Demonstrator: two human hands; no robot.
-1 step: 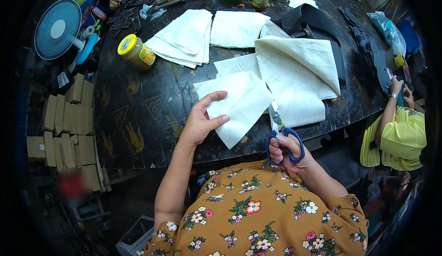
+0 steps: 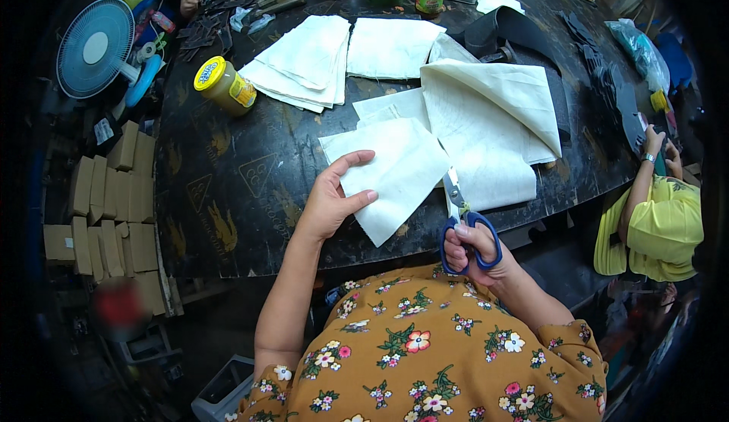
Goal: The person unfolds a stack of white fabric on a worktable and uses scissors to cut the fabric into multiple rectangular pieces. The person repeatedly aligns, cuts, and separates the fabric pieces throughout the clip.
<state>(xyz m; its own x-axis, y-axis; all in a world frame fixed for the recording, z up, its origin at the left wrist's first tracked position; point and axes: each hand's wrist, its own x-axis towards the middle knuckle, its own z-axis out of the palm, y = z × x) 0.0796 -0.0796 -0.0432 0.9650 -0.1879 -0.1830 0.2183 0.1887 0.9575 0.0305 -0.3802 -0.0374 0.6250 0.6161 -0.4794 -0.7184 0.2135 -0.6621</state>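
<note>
My left hand grips a squarish piece of white cloth by its left edge, thumb on top and the other fingers mostly hidden beneath. Blue-handled scissors are in my right hand, with its fingers through the loops. Their blades point away from me, at the right corner of the cloth piece. Just beyond them a larger folded white cloth lies spread on the table, one flap turned over. Smaller white pieces stick out from under its left side.
Stacks of cut white cloth and a yellow-lidded jar stand farther back on the dark table. A black strap curls behind the large cloth. Left are a fan and cardboard boxes; right, a person in yellow.
</note>
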